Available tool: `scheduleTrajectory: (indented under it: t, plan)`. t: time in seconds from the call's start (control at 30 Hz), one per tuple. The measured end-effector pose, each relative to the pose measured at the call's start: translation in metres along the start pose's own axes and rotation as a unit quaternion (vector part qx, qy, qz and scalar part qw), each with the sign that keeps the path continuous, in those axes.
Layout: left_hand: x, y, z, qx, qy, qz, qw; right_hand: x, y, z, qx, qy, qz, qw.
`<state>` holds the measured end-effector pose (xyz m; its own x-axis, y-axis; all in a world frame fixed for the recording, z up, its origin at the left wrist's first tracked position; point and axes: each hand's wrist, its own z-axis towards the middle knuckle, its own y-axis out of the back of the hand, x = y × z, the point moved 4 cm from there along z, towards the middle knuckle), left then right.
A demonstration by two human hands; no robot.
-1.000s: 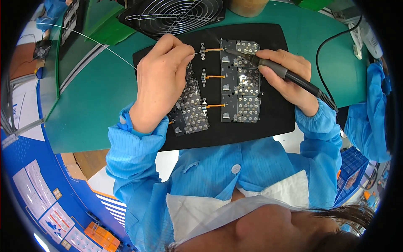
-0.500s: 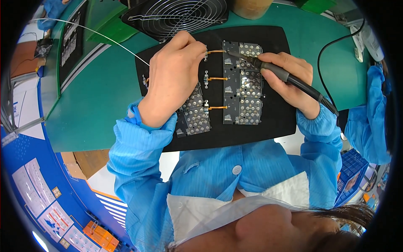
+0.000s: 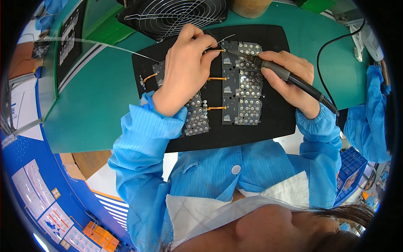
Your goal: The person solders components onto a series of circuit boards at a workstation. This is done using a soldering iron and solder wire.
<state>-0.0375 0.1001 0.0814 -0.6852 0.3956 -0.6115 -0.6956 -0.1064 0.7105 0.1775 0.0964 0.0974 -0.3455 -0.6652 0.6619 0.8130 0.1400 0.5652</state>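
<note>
My right hand (image 3: pixel 294 73) is closed round the black handle of a soldering iron (image 3: pixel 305 87). Its slim tip points left, at the end of the topmost orange lead on a column of joined dark circuit boards (image 3: pixel 229 90). My left hand (image 3: pixel 178 69) pinches thin solder wire (image 3: pixel 138 54) left of that column. A short free end of the wire sticks out past the fingertips above the topmost lead. Lower orange leads (image 3: pixel 216 108) join the boards to small metal connectors. Beneath my left hand lies a second group of boards (image 3: pixel 196 119), partly covered.
The boards lie on a black mat (image 3: pixel 277 101) on a green table (image 3: pixel 92 113). A black fan with a wire guard (image 3: pixel 180 17) stands at the far edge, beside a brownish round container (image 3: pixel 250 7). The iron's black cable (image 3: pixel 321 54) loops at the right.
My left hand has shifted right and slightly away from me, and the wire's free end now shows near the top board. The left boards are more exposed. My right hand has barely moved.
</note>
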Motion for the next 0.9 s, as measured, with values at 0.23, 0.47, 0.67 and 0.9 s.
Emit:
scheduleTrajectory:
  t: [0.23, 0.47, 0.67, 0.9]
  plan:
    - [0.013, -0.011, -0.001, 0.009, 0.025, -0.059, 0.998, 0.0, 0.0, 0.0, 0.008, 0.019, 0.009, 1.0]
    - [0.012, -0.01, 0.001, 0.004, 0.013, -0.062, 0.998, 0.003, 0.001, 0.0, 0.01, 0.007, -0.004, 1.0]
    - [0.014, -0.009, 0.001, 0.001, 0.046, -0.073, 0.996, 0.003, 0.0, 0.002, 0.012, 0.005, -0.002, 1.0]
    - [0.015, -0.007, -0.001, 0.001, 0.042, -0.079, 0.996, 0.005, 0.0, 0.002, 0.023, 0.009, 0.001, 1.0]
